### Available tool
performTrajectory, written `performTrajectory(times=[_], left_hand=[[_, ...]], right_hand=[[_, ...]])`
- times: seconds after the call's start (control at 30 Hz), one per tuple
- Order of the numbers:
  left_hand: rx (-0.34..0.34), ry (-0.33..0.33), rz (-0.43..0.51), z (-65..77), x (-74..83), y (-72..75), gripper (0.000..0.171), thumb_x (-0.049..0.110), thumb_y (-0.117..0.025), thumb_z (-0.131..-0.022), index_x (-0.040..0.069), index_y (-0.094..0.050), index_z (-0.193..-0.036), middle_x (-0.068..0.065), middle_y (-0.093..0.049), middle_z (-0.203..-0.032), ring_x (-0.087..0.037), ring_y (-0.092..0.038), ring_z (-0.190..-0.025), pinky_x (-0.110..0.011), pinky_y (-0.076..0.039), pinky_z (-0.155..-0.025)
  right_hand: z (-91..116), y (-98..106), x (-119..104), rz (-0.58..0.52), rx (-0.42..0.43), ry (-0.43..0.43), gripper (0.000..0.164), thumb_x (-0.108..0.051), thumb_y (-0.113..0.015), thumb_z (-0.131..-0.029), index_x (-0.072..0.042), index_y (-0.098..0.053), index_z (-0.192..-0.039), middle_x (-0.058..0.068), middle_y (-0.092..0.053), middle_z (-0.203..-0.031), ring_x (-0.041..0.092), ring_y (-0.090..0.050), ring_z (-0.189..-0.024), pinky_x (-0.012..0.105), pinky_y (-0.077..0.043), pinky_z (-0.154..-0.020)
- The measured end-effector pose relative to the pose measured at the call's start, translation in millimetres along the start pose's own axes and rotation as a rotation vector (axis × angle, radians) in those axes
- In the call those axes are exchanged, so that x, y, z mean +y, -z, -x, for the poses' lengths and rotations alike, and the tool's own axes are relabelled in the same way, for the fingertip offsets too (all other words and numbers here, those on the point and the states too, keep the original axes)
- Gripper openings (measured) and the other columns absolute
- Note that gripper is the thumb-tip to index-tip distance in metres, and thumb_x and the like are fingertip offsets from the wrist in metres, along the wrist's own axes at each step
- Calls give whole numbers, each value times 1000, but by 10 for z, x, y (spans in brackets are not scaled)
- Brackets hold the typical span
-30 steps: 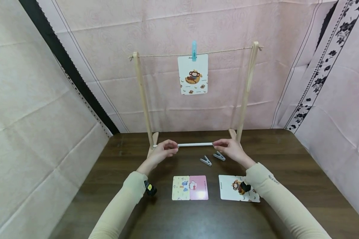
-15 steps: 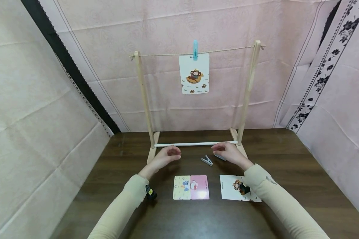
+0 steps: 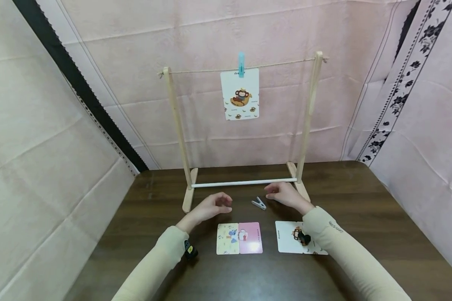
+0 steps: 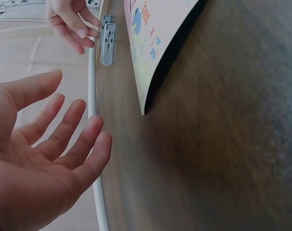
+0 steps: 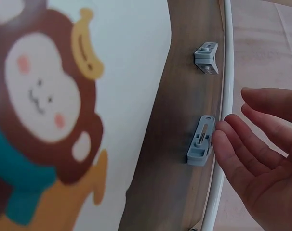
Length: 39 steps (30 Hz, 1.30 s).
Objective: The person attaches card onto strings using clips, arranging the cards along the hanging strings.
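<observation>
My left hand (image 3: 212, 205) hovers above the table in front of the rack, holding nothing, its fingers loosely bent and apart in the left wrist view. My right hand (image 3: 285, 195) is at the rack's right foot, fingers slightly bent. In the right wrist view its fingertips are beside a grey-blue clothespin (image 5: 201, 142); whether they touch it I cannot tell. A second clothespin (image 3: 259, 203) lies left of that hand. The wooden rack's white rod (image 3: 245, 182) spans between its two feet. A monkey card (image 3: 241, 100) hangs from the string under a light-blue clothespin (image 3: 241, 65).
On the table (image 3: 226, 276) lie a yellow-and-pink card (image 3: 248, 238) and, partly under the right sleeve, another monkey card (image 3: 288, 237). Rack posts (image 3: 178, 121) rise on both sides. Pale cloth (image 3: 211, 37) hangs behind and along the sides.
Both hands had their fingertips at the white rod and have come away from it. My left hand has moved nearer and slightly right; my right hand has lowered over the farther clothespin.
</observation>
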<state>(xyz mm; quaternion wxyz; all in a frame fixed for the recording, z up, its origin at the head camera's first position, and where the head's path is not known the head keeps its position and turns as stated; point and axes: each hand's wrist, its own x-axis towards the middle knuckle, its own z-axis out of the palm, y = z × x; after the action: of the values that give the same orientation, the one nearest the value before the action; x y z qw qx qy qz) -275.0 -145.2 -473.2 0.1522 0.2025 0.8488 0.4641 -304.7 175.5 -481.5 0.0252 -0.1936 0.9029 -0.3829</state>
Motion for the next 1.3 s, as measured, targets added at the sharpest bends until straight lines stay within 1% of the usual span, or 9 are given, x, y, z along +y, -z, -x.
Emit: performTrajectory(times=[0.17, 0.27, 0.4, 0.53, 0.6, 0.8, 0.9, 1.07, 1.3], left_hand=[[-28, -3, -37, 0, 2, -14, 42, 18, -74, -92, 2, -61, -128, -11, -66, -117, -21, -58, -101, -41, -48, -89], [-43, 9, -66, -10, 14, -24, 43, 20, -76, -90, 4, -62, -128, -8, -66, -117, -21, -59, -103, -42, -49, -91], [-79, 32, -83, -37, 42, -61, 43, 21, -76, -90, 7, -63, -128, -6, -67, -119, -21, -61, -105, -44, -50, -95], [-123, 55, -94, -55, 73, -106, 41, 20, -76, -91, 7, -63, -128, -7, -66, -121, -22, -61, -104, -46, -49, -97], [-146, 65, -115, -52, 83, -126, 40, 21, -75, -92, 8, -64, -128, -6, -66, -120, -21, -60, -103, -46, -49, -97], [-207, 58, -175, -42, 74, -192, 38, 21, -75, -92, 8, -65, -126, -4, -67, -117, -19, -59, -99, -43, -49, -94], [-218, 49, -182, -36, 75, -216, 38, 21, -75, -92, 8, -66, -126, -3, -68, -117, -18, -59, -99, -42, -48, -93], [-236, 32, -175, -2, 95, -247, 38, 21, -75, -91, 8, -66, -126, -2, -68, -116, -16, -59, -97, -39, -48, -91], [-255, 42, -179, 44, 123, -309, 37, 22, -78, -89, 10, -69, -123, 2, -68, -111, -16, -57, -94, -35, -46, -87]], right_hand=[[-33, -25, -39, 6, -15, -6, 35, -12, -71, -94, 1, -66, -126, 15, -71, -113, 29, -66, -102, 48, -52, -88], [-38, -21, -62, 11, -20, -3, 40, -12, -70, -94, 2, -62, -131, 19, -69, -118, 33, -65, -107, 50, -52, -91], [-41, 0, -80, 25, -15, -3, 41, -11, -70, -94, 4, -61, -131, 21, -68, -119, 35, -65, -108, 51, -51, -92], [-66, -5, -95, 30, -19, -17, 42, -12, -70, -94, 6, -60, -131, 21, -67, -119, 34, -65, -107, 50, -51, -91], [-77, -21, -107, 33, -24, -22, 43, -13, -70, -94, 7, -61, -130, 21, -68, -117, 33, -65, -105, 49, -52, -91], [-85, -113, -135, 43, -44, -38, 43, -13, -74, -91, 8, -63, -127, 17, -70, -109, 28, -66, -98, 45, -53, -86], [-90, -155, -137, 52, -51, -39, 42, -12, -75, -90, 8, -64, -125, 15, -71, -106, 26, -66, -96, 43, -54, -84], [-105, -188, -128, 92, -60, -6, 41, -12, -75, -89, 8, -65, -123, 14, -71, -103, 27, -67, -95, 43, -55, -83], [-113, -230, -147, 115, -77, -2, 44, -13, -77, -88, 8, -65, -124, 18, -70, -108, 30, -66, -100, 44, -55, -85]])
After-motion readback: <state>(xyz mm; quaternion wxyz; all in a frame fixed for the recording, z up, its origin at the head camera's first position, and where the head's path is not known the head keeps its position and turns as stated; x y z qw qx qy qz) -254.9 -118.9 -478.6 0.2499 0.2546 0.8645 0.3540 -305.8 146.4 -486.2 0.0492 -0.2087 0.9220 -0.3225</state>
